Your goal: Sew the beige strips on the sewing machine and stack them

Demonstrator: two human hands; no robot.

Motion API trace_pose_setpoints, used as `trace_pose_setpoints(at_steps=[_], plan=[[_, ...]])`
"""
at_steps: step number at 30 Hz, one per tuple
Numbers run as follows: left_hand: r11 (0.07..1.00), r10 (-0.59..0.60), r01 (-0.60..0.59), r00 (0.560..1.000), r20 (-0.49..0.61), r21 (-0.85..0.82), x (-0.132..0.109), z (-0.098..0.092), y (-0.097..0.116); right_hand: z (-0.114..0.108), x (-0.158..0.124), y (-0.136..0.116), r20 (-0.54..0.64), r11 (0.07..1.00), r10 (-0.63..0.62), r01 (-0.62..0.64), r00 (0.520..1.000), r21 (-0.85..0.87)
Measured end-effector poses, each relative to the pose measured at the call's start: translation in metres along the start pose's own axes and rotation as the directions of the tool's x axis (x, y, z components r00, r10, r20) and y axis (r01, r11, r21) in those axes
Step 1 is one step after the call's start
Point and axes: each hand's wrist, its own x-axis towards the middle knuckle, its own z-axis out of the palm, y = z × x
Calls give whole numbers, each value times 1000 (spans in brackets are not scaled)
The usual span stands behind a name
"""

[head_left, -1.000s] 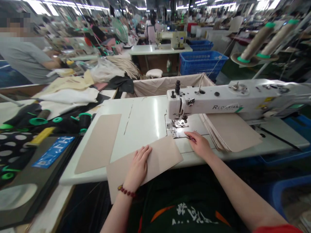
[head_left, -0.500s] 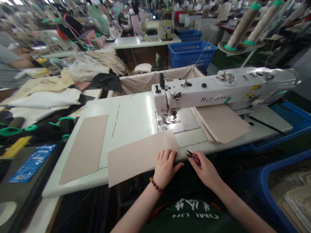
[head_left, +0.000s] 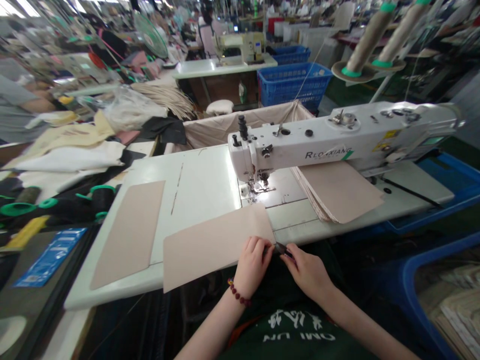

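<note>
A beige panel [head_left: 213,240] lies slantwise across the front edge of the sewing table, its near corner hanging over. My left hand [head_left: 255,260] pinches the panel's right corner between thumb and fingers. In my right hand [head_left: 305,267] is a pair of thread snips [head_left: 284,250], closed round by the fingers, with the blades at that corner, close to my left fingertips. Any thread there is too small to make out. Behind the panel stands the white sewing machine [head_left: 292,145], its needle area lit. Another beige panel [head_left: 129,232] lies flat at the table's left.
A stack of beige panels [head_left: 337,192] sits under the machine arm. Thread cones [head_left: 369,45] rise at the back right. A blue bin [head_left: 408,285] with folded pieces stands at the right. Spools [head_left: 101,200] and cloth lie left of the table [head_left: 198,175].
My right hand has moved left, bringing the snips to the panel's corner. My left thumb has come in against the fingers. The view has shifted slightly.
</note>
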Motion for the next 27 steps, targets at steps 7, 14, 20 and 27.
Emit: trace_pose_setpoints(at_steps=[7, 14, 20, 27], plan=[[999, 5, -5, 1000, -7, -32, 0, 0, -3, -2, 5, -5, 8, 1000, -18, 18, 1000, -1], [998, 55, -52, 997, 62, -46, -2, -12, 0, -3, 9, -3, 4, 1000, 6, -6, 1000, 14], [999, -13, 12, 1000, 24, 34, 3, -67, -39, -12, 11, 6, -69, 990, 108, -101, 992, 100], [887, -222, 194, 975, 18, 419, 8, -101, -101, -16, 17, 3, -73, 981, 133, -120, 988, 154]])
